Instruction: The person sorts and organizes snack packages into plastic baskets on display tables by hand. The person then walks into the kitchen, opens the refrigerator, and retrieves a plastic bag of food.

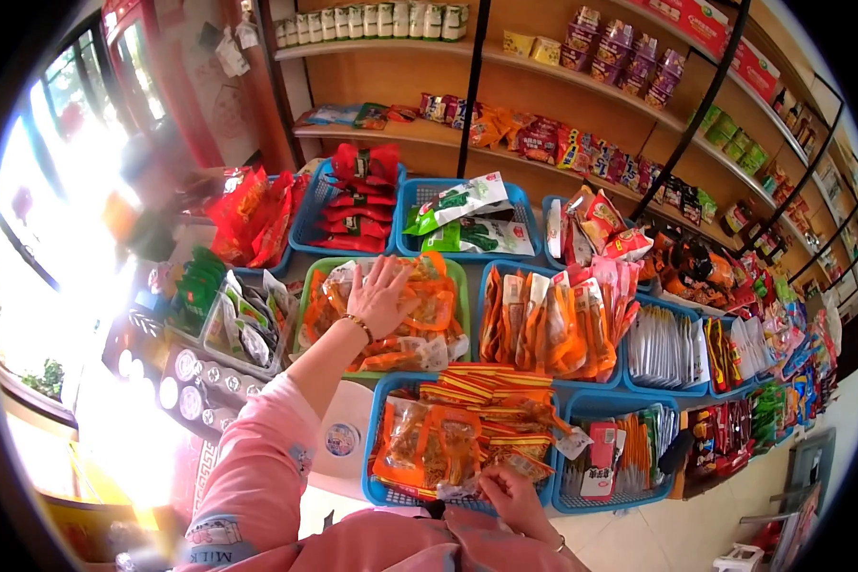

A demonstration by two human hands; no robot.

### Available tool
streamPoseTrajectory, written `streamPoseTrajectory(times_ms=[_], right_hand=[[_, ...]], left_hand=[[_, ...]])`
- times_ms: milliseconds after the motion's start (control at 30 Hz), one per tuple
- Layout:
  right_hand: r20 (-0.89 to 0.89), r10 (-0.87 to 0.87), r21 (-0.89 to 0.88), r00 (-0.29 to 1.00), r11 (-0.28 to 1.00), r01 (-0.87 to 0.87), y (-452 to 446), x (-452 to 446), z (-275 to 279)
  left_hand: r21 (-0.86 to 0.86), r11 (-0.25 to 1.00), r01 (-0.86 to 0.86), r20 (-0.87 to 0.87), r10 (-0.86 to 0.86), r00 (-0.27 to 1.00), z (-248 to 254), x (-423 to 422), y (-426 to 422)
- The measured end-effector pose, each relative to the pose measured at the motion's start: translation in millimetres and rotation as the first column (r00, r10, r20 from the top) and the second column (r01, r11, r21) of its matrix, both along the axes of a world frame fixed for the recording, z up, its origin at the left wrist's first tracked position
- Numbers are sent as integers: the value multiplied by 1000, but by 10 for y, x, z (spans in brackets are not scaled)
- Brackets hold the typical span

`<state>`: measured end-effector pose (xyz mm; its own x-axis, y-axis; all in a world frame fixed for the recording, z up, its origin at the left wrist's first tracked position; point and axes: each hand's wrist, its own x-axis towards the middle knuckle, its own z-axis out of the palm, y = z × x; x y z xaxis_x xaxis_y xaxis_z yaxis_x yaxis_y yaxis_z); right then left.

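The left hand (pixel 383 294) lies spread over orange packets (pixel 437 305) in a green basket (pixel 463 303); the right hand (pixel 513 498) curls at a blue basket (pixel 370 467), its grip's hold unclear from here

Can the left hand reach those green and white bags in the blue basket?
Probably yes. The left hand lies on orange packets in the green basket, and the green and white bags sit uncovered in the blue basket just beyond. Only basket rims seem to stand between.
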<state>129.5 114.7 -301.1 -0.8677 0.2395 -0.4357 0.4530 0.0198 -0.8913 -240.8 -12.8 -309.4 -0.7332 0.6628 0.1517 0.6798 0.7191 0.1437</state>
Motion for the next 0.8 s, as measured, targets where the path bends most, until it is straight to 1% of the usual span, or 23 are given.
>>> streamPoseTrajectory(times_ms=[33,67,100,133,167,233,300,333,367,400,433,500,533,567,600,633,667,700,733,767,800], right_hand=[[6,-15,1,1000,1000,15,-1,15,12],[-27,11,58,1000,998,-10,15,4,51],[-48,30,115,998,993,-24,37,18,114],[-133,17,166,991,986,5,58,-11,239],[-101,-25,161,995,986,42,104,-2,335],[-245,1,354,969,931,89,229,2,472],[-389,-47,514,920,818,259,442,81,405],[-420,-110,541,901,766,345,563,97,375],[-412,-158,621,897,672,403,647,103,401],[-425,-140,680,894,603,418,775,87,358],[-348,-158,691,924,623,367,845,48,424],[-354,-3,869,935,368,330,991,-82,258],[-352,5,865,936,384,323,1000,-168,188],[-256,33,909,966,348,229,1010,-257,136],[-156,52,943,986,305,133,1017,-302,83],[-157,55,943,986,305,133,1030,-328,0],[-65,82,958,995,283,39,1048,-356,-76],[28,106,965,994,258,-55,1065,-365,-117],[-4,130,975,992,220,-25,1054,-350,-47],[-1,136,975,991,221,-29,1041,-337,47],[-71,97,974,993,220,48,1027,-313,142]], left_hand=[[-119,993,-16,-14,15,1000,-95,10,55],[-193,980,-54,50,65,997,-165,-17,68],[-236,970,-62,90,85,992,-234,-60,63],[-247,967,-57,87,80,993,-219,-49,73],[-260,964,-53,84,77,994,-182,-21,72],[-216,974,-60,73,78,994,-30,31,52],[-31,996,-85,-49,83,995,6,12,-13],[187,982,-26,-221,67,973,149,155,-26],[182,983,-22,-215,62,975,189,336,-64],[299,952,70,-103,-40,994,204,539,-132],[418,898,139,-3,-151,988,243,764,-210],[508,809,294,47,-367,929,463,1420,-223],[462,833,303,93,-386,918,561,1662,-231],[421,850,316,136,-404,905,606,1834,-238],[419,853,312,137,-399,907,558,1953,-268],[387,892,236,204,-332,921,480,2051,-290],[351,923,158,266,-260,928,416,2140,-305],[353,923,155,264,-257,930,381,2218,-314],[309,943,122,320,-224,920,352,2281,-321],[259,962,89,379,-186,906,309,2345,-341],[237,970,53,486,-165,858,193,2397,-361]])
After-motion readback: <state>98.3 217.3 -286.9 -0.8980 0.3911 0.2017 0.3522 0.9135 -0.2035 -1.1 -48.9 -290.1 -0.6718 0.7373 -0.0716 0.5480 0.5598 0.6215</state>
